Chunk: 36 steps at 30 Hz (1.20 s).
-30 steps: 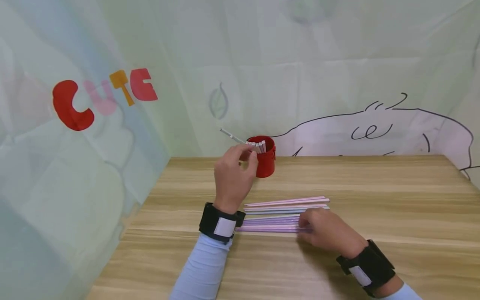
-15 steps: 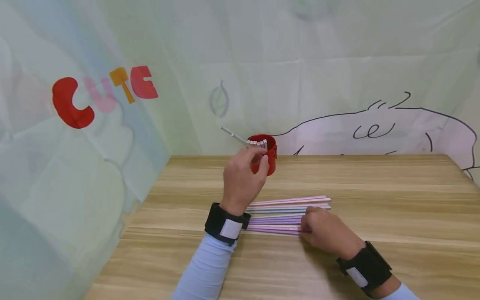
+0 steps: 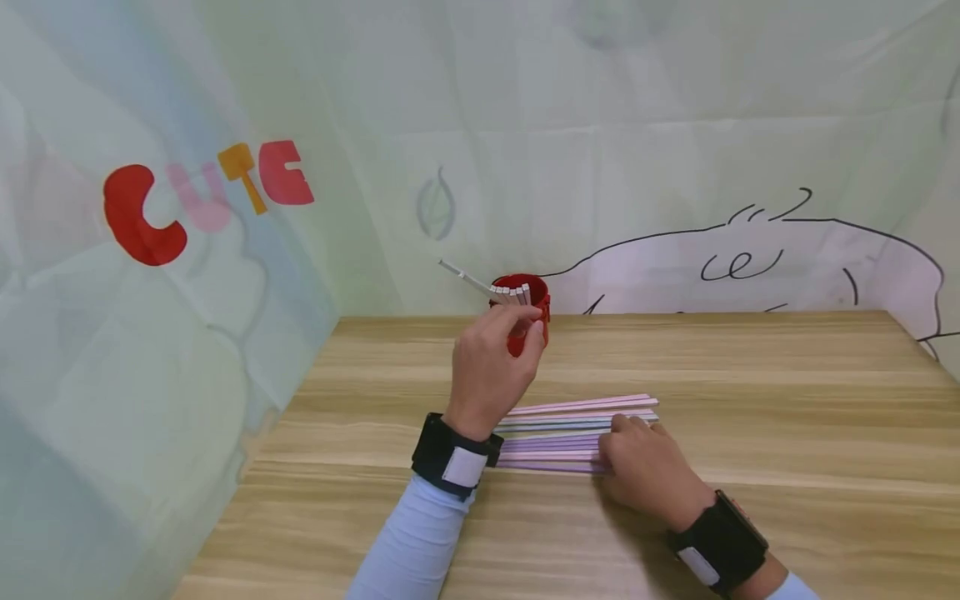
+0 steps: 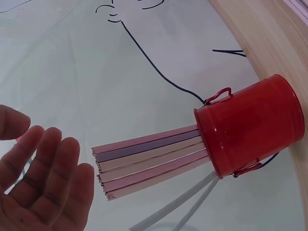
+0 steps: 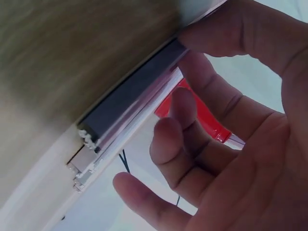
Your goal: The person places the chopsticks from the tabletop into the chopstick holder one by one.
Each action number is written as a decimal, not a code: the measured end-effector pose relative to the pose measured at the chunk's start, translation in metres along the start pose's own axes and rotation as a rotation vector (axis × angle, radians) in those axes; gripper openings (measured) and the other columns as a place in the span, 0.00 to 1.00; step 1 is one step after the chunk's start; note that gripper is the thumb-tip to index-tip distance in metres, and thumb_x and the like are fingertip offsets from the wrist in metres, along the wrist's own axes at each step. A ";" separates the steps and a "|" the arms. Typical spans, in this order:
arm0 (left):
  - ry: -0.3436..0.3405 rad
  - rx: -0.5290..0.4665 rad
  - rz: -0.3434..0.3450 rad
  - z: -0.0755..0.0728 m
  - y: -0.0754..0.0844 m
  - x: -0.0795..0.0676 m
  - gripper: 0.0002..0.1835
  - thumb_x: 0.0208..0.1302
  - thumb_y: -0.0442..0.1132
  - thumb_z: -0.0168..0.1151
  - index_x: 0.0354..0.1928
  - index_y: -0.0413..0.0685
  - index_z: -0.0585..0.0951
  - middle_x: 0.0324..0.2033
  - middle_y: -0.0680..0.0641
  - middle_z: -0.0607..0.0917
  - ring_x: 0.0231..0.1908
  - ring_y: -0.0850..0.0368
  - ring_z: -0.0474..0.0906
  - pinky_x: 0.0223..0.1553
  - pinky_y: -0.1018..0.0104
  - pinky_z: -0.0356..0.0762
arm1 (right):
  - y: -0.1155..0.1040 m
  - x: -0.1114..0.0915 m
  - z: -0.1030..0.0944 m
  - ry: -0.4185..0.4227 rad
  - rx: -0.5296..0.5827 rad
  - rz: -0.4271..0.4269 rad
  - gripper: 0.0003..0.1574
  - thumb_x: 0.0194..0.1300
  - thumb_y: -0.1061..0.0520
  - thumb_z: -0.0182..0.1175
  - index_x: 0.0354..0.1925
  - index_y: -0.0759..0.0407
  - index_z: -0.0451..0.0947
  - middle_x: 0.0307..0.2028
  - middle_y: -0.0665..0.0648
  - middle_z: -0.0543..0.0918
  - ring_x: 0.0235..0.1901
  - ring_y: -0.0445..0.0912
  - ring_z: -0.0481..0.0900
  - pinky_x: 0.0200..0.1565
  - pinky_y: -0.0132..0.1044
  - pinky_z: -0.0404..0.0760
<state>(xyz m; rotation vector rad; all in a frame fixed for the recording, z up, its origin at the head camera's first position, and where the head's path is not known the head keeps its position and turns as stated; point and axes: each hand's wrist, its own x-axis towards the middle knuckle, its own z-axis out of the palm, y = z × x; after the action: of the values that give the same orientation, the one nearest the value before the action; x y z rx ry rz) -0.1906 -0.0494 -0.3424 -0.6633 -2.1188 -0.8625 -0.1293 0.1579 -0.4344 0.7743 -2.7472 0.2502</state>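
A red metal bucket (image 3: 536,321) with small side handles stands upright at the back of the table. Several long flat pink, purple and cream strips (image 4: 151,161) with serrated ends stick out of it, beside two thin grey sticks (image 4: 180,202) that lean outward. My left hand (image 3: 491,367) is in front of the bucket, holding nothing; the left wrist view shows its bent fingers apart from the strip ends. More pastel strips (image 3: 555,446) lie side by side on the table. At their right end, my right hand (image 3: 652,471) pinches a purple strip (image 5: 134,91) between thumb and index finger.
The wood-grain table (image 3: 787,417) meets a pale printed cloth backdrop (image 3: 637,167) close behind the bucket. On the left the cloth carries colored letters (image 3: 142,215). My left forearm (image 3: 420,533) reaches over the table left of the loose strips.
My left hand has moved a little to the right and now overlaps more of the bucket. The right hand stays at the right end of the loose strips, shifting only slightly.
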 end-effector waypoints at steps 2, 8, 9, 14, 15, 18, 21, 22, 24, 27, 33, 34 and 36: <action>-0.003 0.001 0.004 0.000 0.000 0.000 0.10 0.66 0.38 0.66 0.45 0.41 0.87 0.39 0.45 0.88 0.36 0.52 0.84 0.39 0.61 0.85 | 0.000 0.000 0.001 -0.008 -0.002 0.013 0.11 0.46 0.62 0.68 0.19 0.51 0.74 0.23 0.50 0.71 0.25 0.48 0.74 0.27 0.47 0.74; -0.006 0.005 0.024 -0.002 0.002 -0.001 0.09 0.66 0.37 0.66 0.44 0.42 0.87 0.38 0.46 0.88 0.36 0.53 0.84 0.39 0.64 0.84 | -0.003 -0.002 0.003 -0.044 0.005 0.069 0.13 0.52 0.60 0.68 0.20 0.52 0.73 0.22 0.51 0.75 0.25 0.50 0.77 0.30 0.50 0.74; -0.012 0.003 0.029 -0.002 0.003 -0.002 0.09 0.66 0.37 0.66 0.44 0.42 0.87 0.38 0.46 0.88 0.35 0.53 0.84 0.38 0.64 0.84 | -0.003 -0.002 0.003 -0.059 0.011 0.083 0.13 0.51 0.59 0.68 0.20 0.51 0.72 0.22 0.50 0.74 0.25 0.49 0.76 0.31 0.50 0.74; -0.047 -0.010 0.044 -0.004 0.005 -0.005 0.09 0.67 0.38 0.66 0.45 0.42 0.87 0.38 0.47 0.88 0.34 0.54 0.83 0.37 0.65 0.83 | -0.003 -0.003 -0.001 -0.133 0.043 0.129 0.15 0.43 0.58 0.68 0.17 0.47 0.69 0.18 0.44 0.69 0.22 0.42 0.67 0.32 0.49 0.72; -0.053 -0.012 0.042 -0.004 0.006 -0.005 0.09 0.67 0.38 0.66 0.46 0.42 0.87 0.38 0.47 0.88 0.35 0.55 0.83 0.37 0.65 0.83 | -0.002 -0.003 -0.001 -0.137 0.043 0.127 0.16 0.42 0.58 0.68 0.17 0.46 0.68 0.18 0.43 0.68 0.22 0.41 0.66 0.32 0.49 0.72; -0.055 -0.027 0.030 -0.005 0.010 -0.007 0.09 0.67 0.38 0.66 0.45 0.43 0.87 0.39 0.47 0.88 0.35 0.56 0.83 0.37 0.67 0.83 | 0.000 -0.002 0.000 -0.121 0.044 0.093 0.17 0.40 0.57 0.67 0.16 0.45 0.66 0.17 0.42 0.67 0.21 0.40 0.65 0.33 0.49 0.72; -0.061 -0.053 0.026 -0.005 0.016 -0.007 0.09 0.67 0.38 0.65 0.45 0.43 0.87 0.39 0.48 0.88 0.35 0.58 0.83 0.39 0.68 0.82 | 0.002 -0.001 0.000 -0.100 0.050 0.066 0.18 0.38 0.57 0.67 0.14 0.45 0.64 0.17 0.42 0.66 0.20 0.39 0.64 0.32 0.48 0.71; -0.065 -0.062 0.025 -0.006 0.018 -0.008 0.09 0.67 0.38 0.65 0.46 0.43 0.87 0.39 0.48 0.87 0.35 0.58 0.83 0.39 0.68 0.82 | 0.002 -0.001 0.000 -0.096 0.054 0.057 0.19 0.37 0.57 0.67 0.14 0.45 0.64 0.17 0.42 0.66 0.20 0.39 0.64 0.31 0.47 0.70; -0.081 -0.072 0.026 -0.007 0.023 -0.010 0.10 0.67 0.38 0.65 0.46 0.43 0.86 0.38 0.49 0.87 0.35 0.59 0.82 0.39 0.68 0.82 | 0.003 0.000 -0.001 -0.088 0.067 0.043 0.19 0.36 0.57 0.67 0.13 0.45 0.63 0.16 0.42 0.65 0.20 0.39 0.63 0.31 0.46 0.69; -0.115 -0.081 0.024 -0.007 0.029 -0.013 0.10 0.67 0.39 0.65 0.47 0.44 0.86 0.38 0.50 0.87 0.35 0.58 0.82 0.39 0.68 0.82 | 0.007 0.000 -0.003 -0.098 0.097 0.029 0.20 0.36 0.58 0.66 0.14 0.45 0.62 0.16 0.41 0.63 0.19 0.38 0.61 0.28 0.42 0.65; -0.217 -0.073 0.057 -0.009 0.039 -0.021 0.10 0.67 0.40 0.66 0.47 0.47 0.86 0.37 0.52 0.87 0.34 0.61 0.82 0.38 0.74 0.79 | 0.016 0.002 -0.020 -0.204 0.347 0.028 0.14 0.44 0.63 0.68 0.19 0.49 0.72 0.17 0.41 0.67 0.18 0.36 0.63 0.21 0.32 0.63; -0.236 -0.068 0.070 -0.009 0.040 -0.023 0.10 0.67 0.40 0.66 0.47 0.48 0.86 0.37 0.52 0.87 0.34 0.61 0.82 0.38 0.75 0.78 | 0.017 0.003 -0.026 -0.208 0.396 0.022 0.12 0.47 0.63 0.68 0.21 0.50 0.74 0.18 0.42 0.70 0.19 0.36 0.65 0.22 0.31 0.66; -0.270 -0.063 0.097 -0.010 0.042 -0.026 0.10 0.67 0.40 0.65 0.47 0.48 0.86 0.37 0.53 0.87 0.34 0.62 0.82 0.37 0.76 0.77 | 0.016 0.006 -0.038 -0.215 0.491 0.012 0.11 0.53 0.63 0.69 0.24 0.52 0.77 0.20 0.42 0.73 0.21 0.36 0.68 0.24 0.32 0.70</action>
<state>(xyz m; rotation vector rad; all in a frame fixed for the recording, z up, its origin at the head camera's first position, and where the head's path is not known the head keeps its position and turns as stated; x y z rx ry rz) -0.1424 -0.0344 -0.3429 -0.9534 -2.2823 -0.8264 -0.1345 0.1773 -0.3985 0.9476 -2.9246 0.9193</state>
